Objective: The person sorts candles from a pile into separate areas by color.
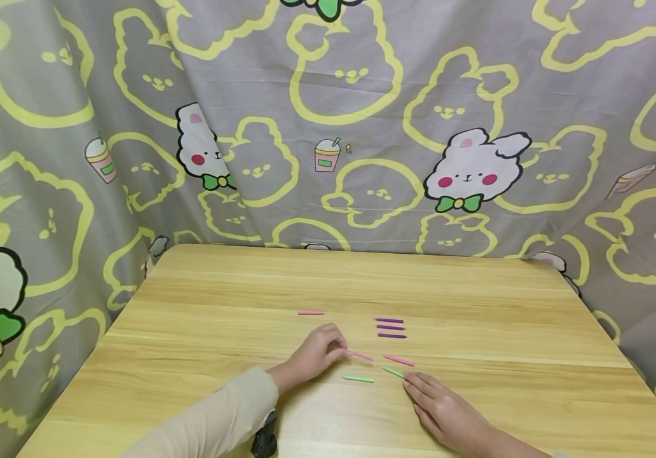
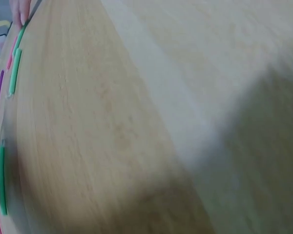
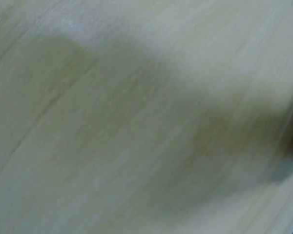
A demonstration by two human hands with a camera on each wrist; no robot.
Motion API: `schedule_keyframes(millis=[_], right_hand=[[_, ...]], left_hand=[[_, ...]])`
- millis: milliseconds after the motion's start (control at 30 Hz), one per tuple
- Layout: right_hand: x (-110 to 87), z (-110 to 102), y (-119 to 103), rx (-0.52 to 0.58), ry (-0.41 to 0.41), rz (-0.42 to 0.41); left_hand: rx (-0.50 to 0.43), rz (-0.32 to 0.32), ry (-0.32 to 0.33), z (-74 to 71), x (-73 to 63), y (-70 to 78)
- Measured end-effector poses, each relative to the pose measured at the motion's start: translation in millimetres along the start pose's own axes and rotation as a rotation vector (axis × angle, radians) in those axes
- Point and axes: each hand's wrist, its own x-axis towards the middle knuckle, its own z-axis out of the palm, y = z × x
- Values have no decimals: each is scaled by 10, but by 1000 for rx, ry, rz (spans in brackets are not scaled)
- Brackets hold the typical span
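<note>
In the head view my left hand (image 1: 318, 353) pinches one end of a thin pink stick (image 1: 360, 355), which points right. My right hand (image 1: 445, 407) has its fingertips on the near end of a green stick (image 1: 393, 372) lying slantwise. Between the hands lies another green stick (image 1: 358, 379) with a narrow tip. Just beyond the right fingertips is a pink stick (image 1: 399, 360). The left wrist view catches the right fingers (image 2: 20, 10) at the green stick (image 2: 19, 39), and a further green stick (image 2: 2, 180) close by. The right wrist view holds only blurred tabletop and shadow.
Three purple sticks (image 1: 391, 327) lie in a stack of parallel rows farther back on the wooden table (image 1: 219, 286). A lone pink stick (image 1: 311, 313) sits to their left. A patterned grey curtain (image 1: 271, 83) hangs behind and beside the table.
</note>
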Motion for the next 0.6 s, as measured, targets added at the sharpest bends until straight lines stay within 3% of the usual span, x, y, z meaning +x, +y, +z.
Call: schedule_keyframes(millis=[133, 367, 600], right_hand=[[1, 4, 7, -2, 8, -8], [-14, 20, 14, -5, 33, -26], [-19, 20, 11, -8, 34, -35]], left_hand=[[-13, -26, 32, -32, -21, -26], [-1, 4, 106, -135, -54, -82], [41, -43, 146, -243, -112, -154]])
